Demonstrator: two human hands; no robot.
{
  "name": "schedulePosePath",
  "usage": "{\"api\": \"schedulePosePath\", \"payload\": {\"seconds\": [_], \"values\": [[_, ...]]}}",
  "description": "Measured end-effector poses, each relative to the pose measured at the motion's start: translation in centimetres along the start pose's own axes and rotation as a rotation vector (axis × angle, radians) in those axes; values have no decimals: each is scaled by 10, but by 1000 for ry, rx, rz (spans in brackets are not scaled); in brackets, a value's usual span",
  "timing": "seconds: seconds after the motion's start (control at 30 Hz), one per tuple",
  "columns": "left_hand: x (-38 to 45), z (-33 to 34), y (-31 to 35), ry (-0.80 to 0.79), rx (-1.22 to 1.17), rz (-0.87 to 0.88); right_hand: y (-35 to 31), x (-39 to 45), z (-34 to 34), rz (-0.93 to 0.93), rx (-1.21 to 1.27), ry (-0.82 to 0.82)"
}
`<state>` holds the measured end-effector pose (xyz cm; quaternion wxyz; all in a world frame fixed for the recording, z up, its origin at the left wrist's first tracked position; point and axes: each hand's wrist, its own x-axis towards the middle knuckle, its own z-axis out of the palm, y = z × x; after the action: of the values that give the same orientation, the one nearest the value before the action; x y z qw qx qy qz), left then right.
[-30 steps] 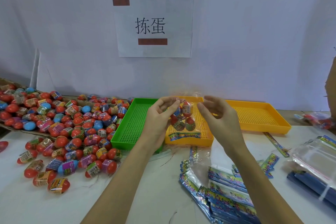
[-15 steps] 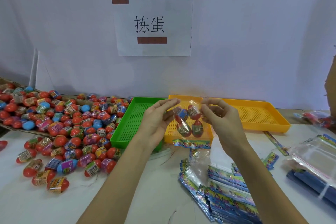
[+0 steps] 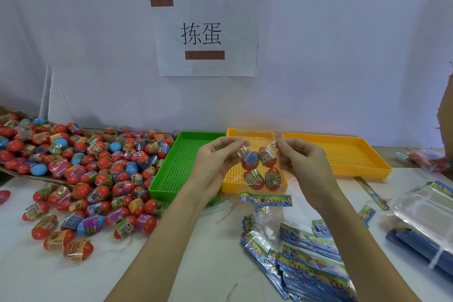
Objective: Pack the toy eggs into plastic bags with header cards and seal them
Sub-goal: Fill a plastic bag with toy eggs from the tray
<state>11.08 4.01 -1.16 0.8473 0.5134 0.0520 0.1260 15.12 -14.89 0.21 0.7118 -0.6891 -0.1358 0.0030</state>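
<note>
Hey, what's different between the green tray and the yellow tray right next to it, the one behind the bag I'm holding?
The green tray is bright green; the yellow tray is orange-yellow. The green tray is mostly in plain view, only the left hand covering part; the yellow tray sits largely hidden behind the held bag of eggs. Both are shallow, perforated, rectangular, and hold nothing that shows.

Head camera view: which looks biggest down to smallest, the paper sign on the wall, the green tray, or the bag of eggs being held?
1. Paper sign
2. Green tray, partly hidden by the left hand, so its rank against the sign is unsure
3. Bag of eggs, clearly smallest, although nearest the camera
</note>
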Motion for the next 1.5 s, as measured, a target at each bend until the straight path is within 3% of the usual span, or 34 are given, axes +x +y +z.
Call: {"api": "schedulePosePath", "payload": {"seconds": [0.13, 0.27, 0.33, 0.4, 0.5, 0.77, 0.97, 1.17, 1.5], "values": [[-1, 2, -1, 9, -12, -36, -1, 0, 3, 104, 111, 26], [-3, 7, -5, 49, 15, 4, 6, 0, 8, 31, -41, 150], [-4, 10, -9, 71, 54, 52, 8, -5, 14, -189, -267, 280], [-4, 12, -13, 87, 92, 95, 8, -8, 20, -526, -503, 339], [-4, 14, -16, 84, 115, 126, 9, -11, 26, -783, -712, 305], [-9, 21, -17, -29, 338, 260, 10, -7, 18, -780, -690, 222], [-11, 20, -17, -30, 452, 322, 10, -5, 14, -745, -655, 178], [-12, 18, -17, -36, 649, 497, 9, 1, 7, -871, -781, 185], [-14, 20, -18, -7, 746, 573, 19, 3, 7, -946, -782, 180]]}}
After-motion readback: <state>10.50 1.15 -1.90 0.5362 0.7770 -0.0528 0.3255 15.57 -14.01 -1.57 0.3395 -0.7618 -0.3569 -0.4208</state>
